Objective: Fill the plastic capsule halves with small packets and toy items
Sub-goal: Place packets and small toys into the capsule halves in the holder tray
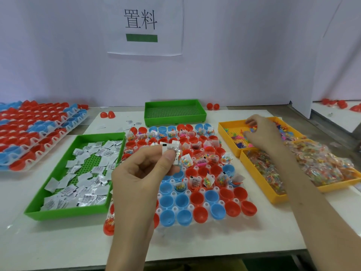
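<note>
A white holder (197,189) in the middle of the table carries many red and blue capsule halves (201,198); the far rows hold bead packets and small toys, while the near rows are bare. My left hand (140,173) is raised above the holder's left side and pinches a few small white printed packets (172,151) between thumb and fingers. My right hand (261,133) reaches into the far yellow tray (224,128) of small colourful toys, fingers curled down among them; whether it holds one is hidden.
A green tray (48,208) of white packets sits on the left. A nearer yellow tray (259,182) holds clear bead packets. An empty green tray (175,110) stands at the back. Stacked holders of capsule halves (39,130) lie far left. Loose red halves (107,114) are near the wall.
</note>
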Demonstrator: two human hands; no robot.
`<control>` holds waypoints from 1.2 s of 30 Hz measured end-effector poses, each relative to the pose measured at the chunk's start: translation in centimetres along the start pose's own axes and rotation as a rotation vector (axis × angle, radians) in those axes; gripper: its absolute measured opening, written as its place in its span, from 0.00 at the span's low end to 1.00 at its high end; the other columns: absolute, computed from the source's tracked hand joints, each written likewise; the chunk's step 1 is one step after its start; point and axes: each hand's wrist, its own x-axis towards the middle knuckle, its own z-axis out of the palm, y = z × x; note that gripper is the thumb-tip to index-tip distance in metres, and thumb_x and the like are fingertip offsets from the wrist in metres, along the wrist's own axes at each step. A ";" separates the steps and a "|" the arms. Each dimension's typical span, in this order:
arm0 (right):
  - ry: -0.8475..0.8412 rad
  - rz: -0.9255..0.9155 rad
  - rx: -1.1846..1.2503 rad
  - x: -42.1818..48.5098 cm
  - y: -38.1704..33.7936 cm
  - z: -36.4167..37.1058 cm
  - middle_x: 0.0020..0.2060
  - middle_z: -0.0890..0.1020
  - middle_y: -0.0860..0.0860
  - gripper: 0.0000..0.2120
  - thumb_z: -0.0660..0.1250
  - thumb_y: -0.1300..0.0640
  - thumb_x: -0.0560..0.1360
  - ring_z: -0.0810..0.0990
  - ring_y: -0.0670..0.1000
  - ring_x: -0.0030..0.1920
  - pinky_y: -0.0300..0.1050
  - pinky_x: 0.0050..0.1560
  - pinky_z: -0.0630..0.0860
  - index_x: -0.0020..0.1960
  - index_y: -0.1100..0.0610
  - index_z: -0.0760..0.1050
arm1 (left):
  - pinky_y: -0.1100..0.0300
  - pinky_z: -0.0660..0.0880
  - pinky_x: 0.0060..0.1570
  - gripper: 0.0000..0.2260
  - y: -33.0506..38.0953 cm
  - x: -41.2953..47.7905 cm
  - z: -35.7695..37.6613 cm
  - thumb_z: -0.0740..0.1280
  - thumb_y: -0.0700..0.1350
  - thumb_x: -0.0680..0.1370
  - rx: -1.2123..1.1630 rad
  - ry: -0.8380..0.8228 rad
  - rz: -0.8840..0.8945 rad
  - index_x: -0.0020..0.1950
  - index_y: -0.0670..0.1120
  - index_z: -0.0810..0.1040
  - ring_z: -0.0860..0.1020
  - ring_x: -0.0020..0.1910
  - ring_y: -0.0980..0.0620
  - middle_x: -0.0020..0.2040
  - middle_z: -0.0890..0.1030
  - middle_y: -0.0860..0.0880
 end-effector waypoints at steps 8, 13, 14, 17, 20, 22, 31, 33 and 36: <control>-0.249 -0.019 -0.055 -0.1 -0.9 0.7 0.43 0.83 0.52 0.08 0.74 0.62 0.74 0.77 0.44 0.41 0.39 0.36 0.72 0.39 0.51 0.82 | 0.66 0.78 0.36 0.07 0.1 -0.5 -0.1 0.75 0.52 0.66 0.030 -0.041 0.008 0.41 0.53 0.87 0.84 0.33 0.50 0.34 0.85 0.45; -0.108 0.027 0.040 0.0 0.0 0.7 0.43 0.83 0.52 0.07 0.74 0.61 0.73 0.80 0.47 0.43 0.38 0.35 0.72 0.42 0.50 0.82 | 0.66 0.78 0.36 0.07 0.0 -0.4 0.0 0.75 0.52 0.66 0.029 -0.048 0.007 0.41 0.52 0.87 0.84 0.33 0.51 0.34 0.85 0.45; -0.084 0.033 0.084 0.0 0.0 0.5 0.43 0.83 0.52 0.07 0.75 0.61 0.73 0.80 0.47 0.42 0.38 0.35 0.73 0.43 0.50 0.81 | 0.66 0.78 0.36 0.06 0.0 -0.5 0.0 0.75 0.51 0.66 0.033 -0.058 0.007 0.41 0.53 0.87 0.84 0.33 0.51 0.34 0.85 0.46; -0.014 0.046 0.227 -0.2 0.0 -0.5 0.42 0.83 0.52 0.09 0.74 0.62 0.73 0.79 0.45 0.40 0.38 0.35 0.71 0.48 0.50 0.81 | 0.67 0.78 0.36 0.05 -0.2 -0.6 0.1 0.75 0.50 0.67 0.031 -0.074 0.003 0.41 0.54 0.87 0.84 0.33 0.52 0.34 0.85 0.46; 0.019 0.038 0.381 -1.1 -0.6 -2.1 0.42 0.82 0.50 0.10 0.72 0.63 0.75 0.78 0.43 0.41 0.39 0.37 0.70 0.50 0.49 0.81 | 0.68 0.78 0.36 0.04 -0.5 -0.7 0.1 0.75 0.50 0.67 0.051 -0.070 -0.011 0.41 0.54 0.87 0.84 0.34 0.53 0.34 0.85 0.47; 0.027 0.031 0.567 -2.5 -1.4 -3.1 0.42 0.82 0.51 0.11 0.71 0.63 0.76 0.79 0.44 0.42 0.42 0.43 0.73 0.50 0.47 0.81 | 0.68 0.77 0.36 0.04 -0.6 -0.8 0.1 0.75 0.49 0.68 0.087 -0.082 -0.013 0.41 0.54 0.87 0.84 0.34 0.53 0.35 0.85 0.48; -0.204 -0.216 1.458 -10.5 -9.6 -5.4 0.38 0.77 0.50 0.14 0.63 0.67 0.74 0.85 0.54 0.46 0.47 0.59 0.79 0.55 0.57 0.81 | 0.68 0.78 0.40 0.07 2.1 1.7 2.6 0.75 0.47 0.67 0.029 -0.320 -0.006 0.42 0.47 0.87 0.85 0.36 0.55 0.37 0.86 0.49; -0.248 -0.240 1.524 -12.1 -10.6 -4.8 0.42 0.76 0.54 0.14 0.62 0.67 0.73 0.84 0.53 0.45 0.45 0.55 0.79 0.56 0.58 0.80 | 0.68 0.78 0.39 0.05 2.1 1.3 2.9 0.75 0.46 0.67 -0.023 -0.307 0.003 0.41 0.47 0.87 0.85 0.35 0.55 0.35 0.86 0.50; -0.336 -0.274 1.506 -14.0 -11.2 -3.5 0.46 0.79 0.60 0.14 0.62 0.66 0.73 0.82 0.56 0.48 0.48 0.54 0.79 0.56 0.60 0.80 | 0.67 0.79 0.38 0.05 1.8 0.3 2.8 0.75 0.46 0.67 -0.062 -0.275 -0.011 0.41 0.47 0.87 0.84 0.34 0.54 0.34 0.85 0.50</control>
